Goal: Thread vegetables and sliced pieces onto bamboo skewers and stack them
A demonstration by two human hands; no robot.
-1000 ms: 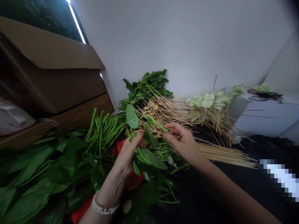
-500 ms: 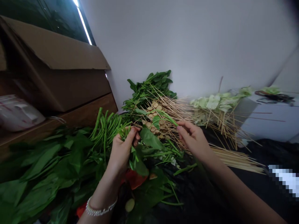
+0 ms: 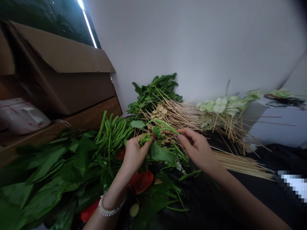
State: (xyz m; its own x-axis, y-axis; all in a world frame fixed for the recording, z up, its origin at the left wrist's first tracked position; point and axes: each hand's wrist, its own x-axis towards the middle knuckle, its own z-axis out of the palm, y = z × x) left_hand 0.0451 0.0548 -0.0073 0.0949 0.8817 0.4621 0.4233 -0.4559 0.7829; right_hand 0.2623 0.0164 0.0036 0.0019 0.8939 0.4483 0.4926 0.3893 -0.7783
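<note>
My left hand (image 3: 135,152), with a beaded bracelet (image 3: 111,207) at its wrist, is closed around a few short green stems (image 3: 145,138). To its right, my right hand (image 3: 198,150) pinches the thick end of a long leafy green stem (image 3: 169,125) between thumb and fingers. That stem reaches left, its leaves hanging over the left fingertips. Cut stems of leafy greens (image 3: 112,127) stand bunched left of my left hand, above a pile of broad leaves (image 3: 45,179). Behind both hands lie wooden skewers with round pale slices (image 3: 159,110) on them.
Bundled greens (image 3: 158,88) lean against the wall. Skewers of pale green leaves (image 3: 222,105) stand at right, above loose bare skewers (image 3: 242,163). Red plastic (image 3: 141,181) and trimmings lie on a black sheet (image 3: 203,204). A cardboard box (image 3: 69,89) and white container (image 3: 21,115) are at left.
My left hand has moved right, closer to my right hand and the leafy stem. The right hand has shifted slightly left and still pinches the stem. The view has shifted slightly.
</note>
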